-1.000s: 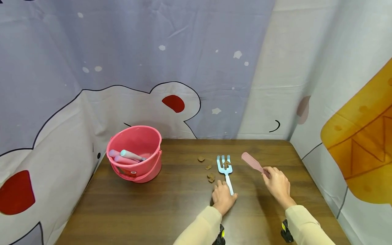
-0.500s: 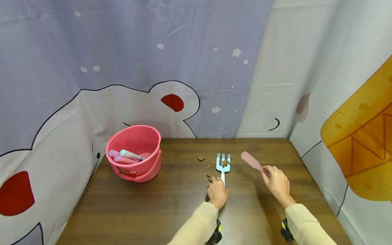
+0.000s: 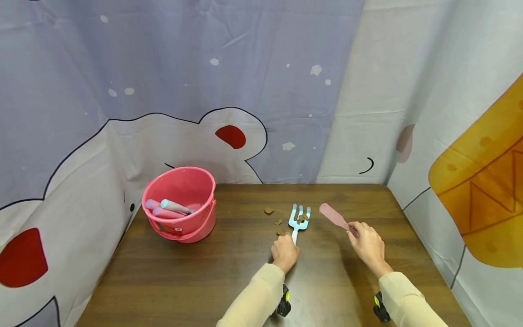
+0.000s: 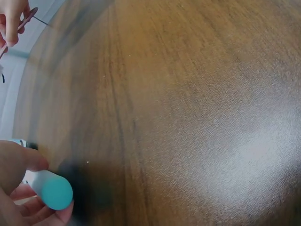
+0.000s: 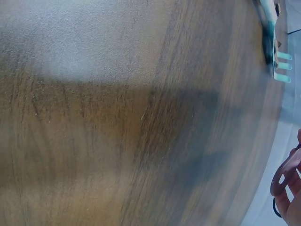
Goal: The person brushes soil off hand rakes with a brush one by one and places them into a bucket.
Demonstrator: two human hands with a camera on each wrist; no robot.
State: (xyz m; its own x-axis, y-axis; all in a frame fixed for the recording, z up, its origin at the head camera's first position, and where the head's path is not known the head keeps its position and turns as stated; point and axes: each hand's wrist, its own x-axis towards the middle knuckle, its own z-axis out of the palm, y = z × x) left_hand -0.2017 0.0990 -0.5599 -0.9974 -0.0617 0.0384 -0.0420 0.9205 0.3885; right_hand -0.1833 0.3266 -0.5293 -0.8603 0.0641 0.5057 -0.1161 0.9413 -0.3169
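Observation:
My left hand [image 3: 284, 250] grips the handle of a light blue three-tined toy garden fork [image 3: 295, 223]. In the left wrist view the thumb and fingers wrap its white handle [image 4: 42, 181], which ends in a turquoise cap. A small brown piece [image 3: 302, 219] shows at the tines. My right hand [image 3: 368, 245] holds a pink flat tool [image 3: 333, 215] with a long rounded blade, pointing up and left toward the fork. The right wrist view shows a loop at its handle end [image 5: 278, 187]. More brown pieces [image 3: 278, 221] lie left of the fork.
A pink bucket [image 3: 204, 227] with several pastel-handled tools [image 3: 173, 206] inside stands at the back left of the wooden table [image 3: 171, 281]. A printed curtain [image 3: 261, 54] hangs behind the table and along both sides.
My left hand has shifted left from beside the fork to its handle, now gripping it, and the fork has swung to point up and right. The right hand and pink tool have barely moved.

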